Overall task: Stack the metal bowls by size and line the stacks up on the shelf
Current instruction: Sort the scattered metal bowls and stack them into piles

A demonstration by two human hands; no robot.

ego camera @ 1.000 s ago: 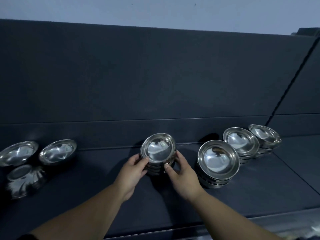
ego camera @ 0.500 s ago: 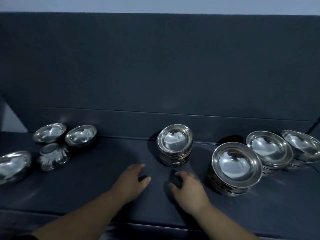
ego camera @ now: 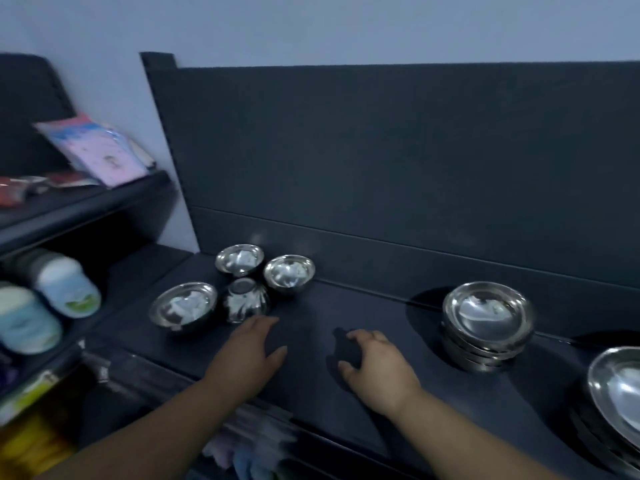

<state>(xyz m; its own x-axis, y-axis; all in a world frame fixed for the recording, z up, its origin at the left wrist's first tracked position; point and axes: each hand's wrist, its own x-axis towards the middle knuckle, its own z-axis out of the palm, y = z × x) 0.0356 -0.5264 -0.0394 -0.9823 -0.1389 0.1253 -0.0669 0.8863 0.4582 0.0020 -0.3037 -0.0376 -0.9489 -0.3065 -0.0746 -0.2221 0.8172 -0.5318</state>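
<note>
Where the dark shelf (ego camera: 363, 306) runs along under its tall back panel (ego camera: 381, 150), all the metal bowls sit on its top surface, in two groups well apart. To the left stands a neighbouring rack (ego camera: 86, 206), with a pink packet (ego camera: 97, 150) leaning on its upper level and blue-and-white round containers (ego camera: 67, 287) lying on the level below; the things lower down are too blurred to name.

At the far right edge of the view, a stack of wide bowls (ego camera: 620, 382) is cut off by the frame. Just left of it, and nearer the back panel, stands a stack of medium bowls (ego camera: 486, 322), nested upright.

Both arms reach in from the bottom. The left hand (ego camera: 247, 355) is low over the shelf with its fingers stretched forward and relaxed, holding nothing; its fingertips are just beside the upturned bowl, and I cannot tell whether they touch it. The right hand (ego camera: 377, 367) is over the bare middle of the shelf, between the two groups, fingers loosely curled and empty.

At the left end four loose bowls cluster close together. A shallow bowl (ego camera: 183, 304) sits nearest the front edge. Behind it are two deeper small bowls, one at the back left (ego camera: 239, 259) and one to its right (ego camera: 289, 273), both upright. Between these three, an upturned bowl (ego camera: 246, 299) rests rim down.
</note>
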